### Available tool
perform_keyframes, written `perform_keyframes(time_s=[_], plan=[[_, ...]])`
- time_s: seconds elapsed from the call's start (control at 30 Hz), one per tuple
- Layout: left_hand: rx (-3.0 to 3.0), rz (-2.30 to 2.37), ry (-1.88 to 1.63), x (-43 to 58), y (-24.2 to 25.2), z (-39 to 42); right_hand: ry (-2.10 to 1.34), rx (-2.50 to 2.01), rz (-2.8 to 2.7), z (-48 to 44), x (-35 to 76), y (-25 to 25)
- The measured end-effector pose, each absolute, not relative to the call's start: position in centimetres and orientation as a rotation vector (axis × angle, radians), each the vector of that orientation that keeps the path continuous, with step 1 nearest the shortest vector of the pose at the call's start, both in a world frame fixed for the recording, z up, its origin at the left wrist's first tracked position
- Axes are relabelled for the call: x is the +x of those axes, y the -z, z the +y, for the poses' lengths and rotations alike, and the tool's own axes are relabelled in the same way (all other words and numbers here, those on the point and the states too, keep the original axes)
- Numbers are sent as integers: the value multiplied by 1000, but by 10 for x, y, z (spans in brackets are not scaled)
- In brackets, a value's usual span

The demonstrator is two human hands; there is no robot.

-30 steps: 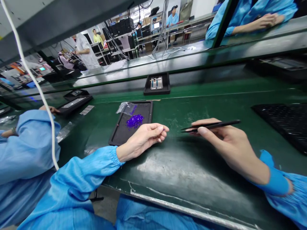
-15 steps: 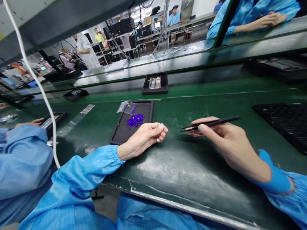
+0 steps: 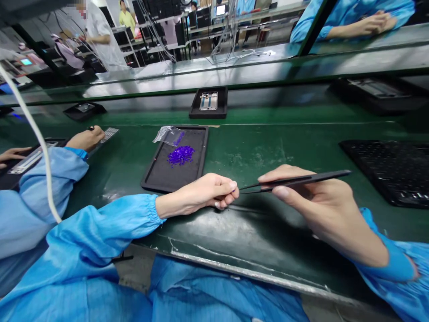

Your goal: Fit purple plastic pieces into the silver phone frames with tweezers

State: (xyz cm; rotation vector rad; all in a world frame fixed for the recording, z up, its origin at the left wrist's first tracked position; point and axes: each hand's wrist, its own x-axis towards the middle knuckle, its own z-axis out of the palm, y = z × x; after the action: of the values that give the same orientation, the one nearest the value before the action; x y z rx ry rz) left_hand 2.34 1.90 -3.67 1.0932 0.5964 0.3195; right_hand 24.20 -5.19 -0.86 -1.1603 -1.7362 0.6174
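Green bench mat (image 3: 254,156) is running under my hands; my right hand (image 3: 311,197) is gripping black tweezers (image 3: 301,181), tips nearing my curled left hand (image 3: 204,194), whose hold I cannot tell. Purple pieces (image 3: 181,155) are sitting in a black tray (image 3: 157,176) at eleven o'clock.

A long bench with a green top (image 3: 268,147) runs across the room, and under it a little grey floor (image 3: 132,273) can be seen. Farther away stand metal work tables (image 3: 161,47) with black racks (image 3: 161,9) on them, and bundles of thin cables (image 3: 228,31) hang down near these tables. Behind them is a pale wall (image 3: 112,5), and the light is bright and even.
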Motion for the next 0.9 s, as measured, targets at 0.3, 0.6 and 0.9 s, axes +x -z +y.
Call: perform_keyframes(time_s=[0.3, 0.6, 0.9], plan=[[1031, 488, -134, 24, 38, 15, -637, -1149, -1927, -45, 246, 14], [1071, 478, -112, 25, 39, 15, -686, -1122, -1971, -45, 244, 12], [1087, 482, -120, 24, 38, 14, -655, -1115, -2016, -49, 243, 8]])
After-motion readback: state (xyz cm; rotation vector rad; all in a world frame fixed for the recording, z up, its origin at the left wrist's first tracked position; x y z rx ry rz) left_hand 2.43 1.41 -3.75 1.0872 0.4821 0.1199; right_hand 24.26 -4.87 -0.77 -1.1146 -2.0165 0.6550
